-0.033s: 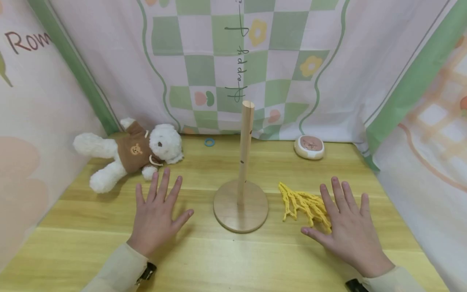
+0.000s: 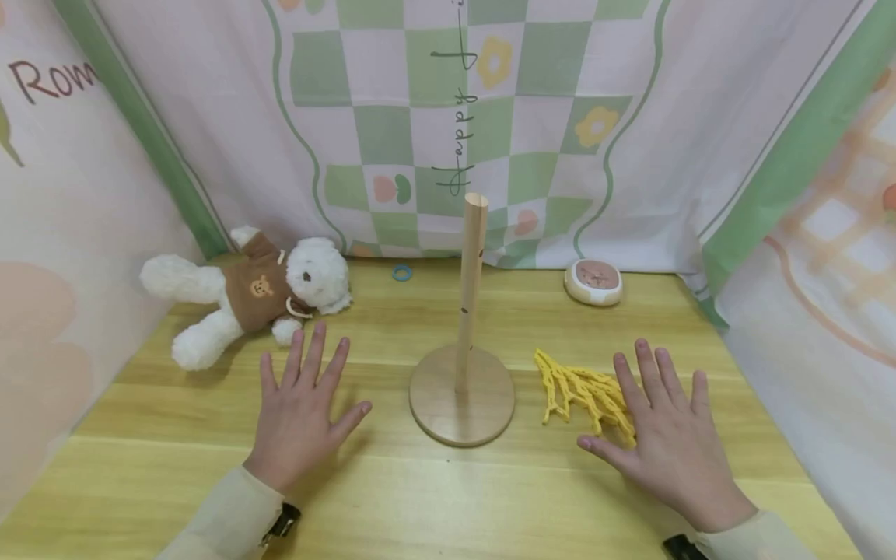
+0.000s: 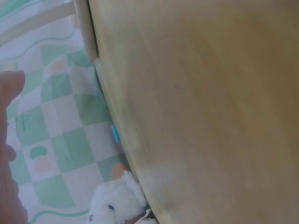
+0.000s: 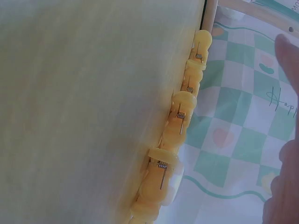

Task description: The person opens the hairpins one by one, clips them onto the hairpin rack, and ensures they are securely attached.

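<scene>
1. Patterned curtains (image 2: 553, 62) are hanging behind the bench (image 2: 385, 498), and a wooden stand (image 2: 467, 327) is rising upright from the middle of it.
2. Near the far left corner, a plush toy (image 2: 255, 295) is lying with its feet toward the left edge. By the far edge, a blue ring (image 2: 402, 278) is lying flat, and a pink-topped device (image 2: 593, 283) is sitting closer to the far right corner.
3. Yellow pieces (image 2: 588, 385) are lying clustered between the stand and the right edge; close up, they are showing small metal springs.
4. With fingers spread and grasping nothing, the left hand (image 2: 297, 424) is hanging above the bench, between the stand and the left edge.
5. Equally released, the right hand (image 2: 675, 443) is hovering over the right side, partly covering the yellow pieces without touching them.
6. Judging by looks, the yellow pieces are probably being light, stiff and slightly slippery, perhaps catching on each other; pinching one by its outer end is seeming safest, keeping pressure off the springs.
</scene>
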### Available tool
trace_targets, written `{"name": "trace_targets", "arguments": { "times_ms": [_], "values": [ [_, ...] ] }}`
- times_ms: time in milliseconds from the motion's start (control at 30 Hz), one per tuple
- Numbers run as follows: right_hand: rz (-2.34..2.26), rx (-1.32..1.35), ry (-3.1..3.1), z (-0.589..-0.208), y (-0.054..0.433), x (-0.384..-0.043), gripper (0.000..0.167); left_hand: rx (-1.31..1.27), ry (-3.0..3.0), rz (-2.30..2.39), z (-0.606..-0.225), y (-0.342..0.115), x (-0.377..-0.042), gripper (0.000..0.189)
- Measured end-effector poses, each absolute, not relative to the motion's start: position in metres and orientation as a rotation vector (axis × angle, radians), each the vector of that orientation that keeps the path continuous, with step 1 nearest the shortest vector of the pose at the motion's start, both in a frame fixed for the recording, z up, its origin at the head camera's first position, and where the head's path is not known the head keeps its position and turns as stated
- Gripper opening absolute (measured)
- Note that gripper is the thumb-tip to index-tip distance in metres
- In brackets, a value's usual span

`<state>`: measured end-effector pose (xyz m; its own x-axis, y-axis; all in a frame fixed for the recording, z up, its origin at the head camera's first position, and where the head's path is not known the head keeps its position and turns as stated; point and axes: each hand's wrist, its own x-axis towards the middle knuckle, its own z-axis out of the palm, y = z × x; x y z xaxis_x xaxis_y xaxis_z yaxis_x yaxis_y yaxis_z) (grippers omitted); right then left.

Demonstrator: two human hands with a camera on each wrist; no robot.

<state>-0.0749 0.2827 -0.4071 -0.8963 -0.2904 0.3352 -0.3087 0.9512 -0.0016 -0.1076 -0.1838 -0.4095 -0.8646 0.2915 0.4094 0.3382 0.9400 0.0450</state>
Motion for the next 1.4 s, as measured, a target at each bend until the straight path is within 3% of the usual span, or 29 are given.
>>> {"name": "trace_targets", "arguments": {
  "times_ms": [733, 1000, 1233, 1400],
  "values": [
    [0.367, 0.37, -2.732, -0.415, 0.296, -0.076, 0.124, -0.434, -2.729, -0.228, -0.414, -0.185, -0.11, 0.094],
    [0.529, 0.302, -2.648, -0.415, 0.3, -0.076, 0.107, -0.423, -2.745, -0.308, -0.414, -0.18, -0.111, 0.095],
    [0.505, 0.27, -2.647, -0.421, 0.31, -0.073, 0.078, -0.423, -2.775, -0.39, -0.419, -0.164, -0.117, 0.097],
    [0.54, 0.249, -2.692, -0.421, 0.313, -0.072, 0.07, -0.436, -2.795, -0.429, -0.42, -0.153, -0.118, 0.098]
  ]
}}
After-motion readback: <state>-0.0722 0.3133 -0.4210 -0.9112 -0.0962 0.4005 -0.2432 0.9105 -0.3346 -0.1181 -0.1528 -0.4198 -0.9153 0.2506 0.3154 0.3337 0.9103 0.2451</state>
